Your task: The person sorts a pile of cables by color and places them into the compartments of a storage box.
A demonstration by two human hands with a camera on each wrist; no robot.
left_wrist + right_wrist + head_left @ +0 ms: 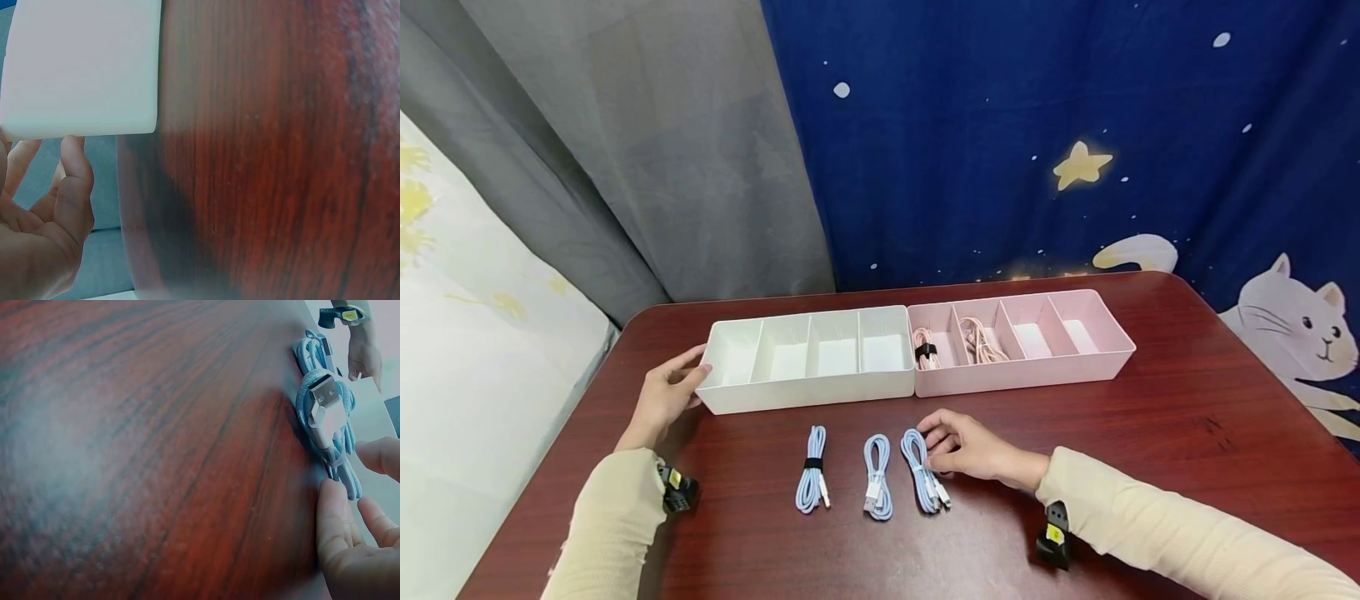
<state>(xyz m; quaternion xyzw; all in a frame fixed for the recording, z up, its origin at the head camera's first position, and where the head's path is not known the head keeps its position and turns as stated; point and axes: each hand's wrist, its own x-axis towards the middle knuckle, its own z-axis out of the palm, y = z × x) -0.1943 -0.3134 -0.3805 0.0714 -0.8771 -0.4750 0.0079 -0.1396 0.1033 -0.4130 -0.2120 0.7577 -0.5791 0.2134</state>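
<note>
My left hand (664, 396) is at the left end of a white divided box (812, 392), its fingertips touching the end wall. In the left wrist view, the fingers (76, 172) meet the edge of that box. Three coiled blue cables lie in a row before the boxes. At the rightmost blue cable (917, 458), my right hand (973, 450) has its thumb and fingers around one side, not closed on it. The right wrist view shows its USB plug (325, 392) between the coils. The middle cable (874, 492) and the left cable (813, 463), with a black strap, lie apart.
A pink divided box (1022, 375) adjoins the white one. Its two left compartments hold a strapped pink cable (927, 352) and a loose pink cable (977, 340). The dark red table (1187, 392) ends at curtains (925, 150) behind.
</note>
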